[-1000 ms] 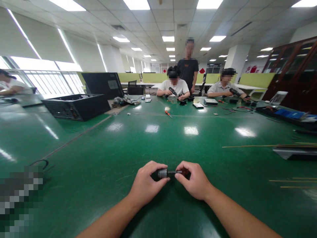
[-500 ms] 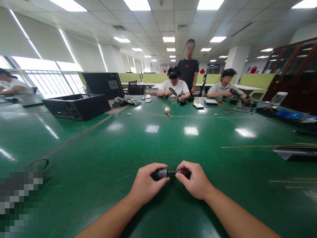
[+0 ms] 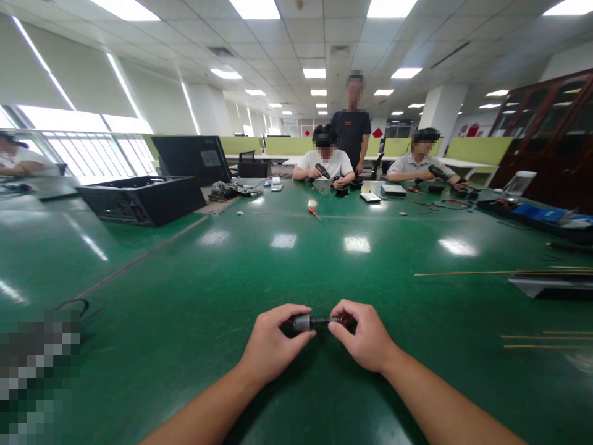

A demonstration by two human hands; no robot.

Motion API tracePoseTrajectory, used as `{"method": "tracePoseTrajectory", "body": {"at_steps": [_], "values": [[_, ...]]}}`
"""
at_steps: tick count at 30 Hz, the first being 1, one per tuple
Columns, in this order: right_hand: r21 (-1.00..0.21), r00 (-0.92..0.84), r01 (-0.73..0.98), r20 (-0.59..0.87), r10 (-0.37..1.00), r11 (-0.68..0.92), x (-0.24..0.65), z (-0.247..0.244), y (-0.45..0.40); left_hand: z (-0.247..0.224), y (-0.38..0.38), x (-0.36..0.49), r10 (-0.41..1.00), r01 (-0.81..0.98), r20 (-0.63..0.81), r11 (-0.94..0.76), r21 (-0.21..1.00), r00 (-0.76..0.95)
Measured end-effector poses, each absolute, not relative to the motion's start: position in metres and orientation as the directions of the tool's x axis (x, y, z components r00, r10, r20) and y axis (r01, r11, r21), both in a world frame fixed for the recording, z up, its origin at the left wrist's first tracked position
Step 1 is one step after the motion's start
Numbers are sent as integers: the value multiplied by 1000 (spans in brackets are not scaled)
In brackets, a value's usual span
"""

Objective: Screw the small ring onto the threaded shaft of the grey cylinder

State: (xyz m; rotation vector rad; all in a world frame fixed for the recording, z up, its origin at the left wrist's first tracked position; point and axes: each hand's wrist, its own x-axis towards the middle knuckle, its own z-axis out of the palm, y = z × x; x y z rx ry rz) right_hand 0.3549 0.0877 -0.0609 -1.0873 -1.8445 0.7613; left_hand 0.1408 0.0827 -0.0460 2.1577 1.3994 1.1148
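- Left hand (image 3: 269, 346): fingers close around a metal cylinder (image 3: 302, 322), toward the surface's (image 3: 324, 266) near edge, midway across.
- Dark rod (image 3: 319, 321): spans from the cylinder to the other hand; almost nothing differs from a second ago, so the pieces seem still joined.
- Right hand (image 3: 368, 337): fingers narrow, pinching the rod's end.
- Thin sticks (image 3: 546, 338): near the right edge.

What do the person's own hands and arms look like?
The left hand and right hand are ungloved. The left forearm and right forearm are bare as far as they show; no sleeve, watch, bracelet, cable or clear marking is visible.
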Motion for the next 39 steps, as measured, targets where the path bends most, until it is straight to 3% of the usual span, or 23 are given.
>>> {"method": "tracePoseTrajectory", "body": {"at_steps": [39], "values": [[-829, -241, 373, 347, 906, 417, 355, -62, 90, -46, 84, 137, 901, 618, 390, -419, 665, 191]]}}
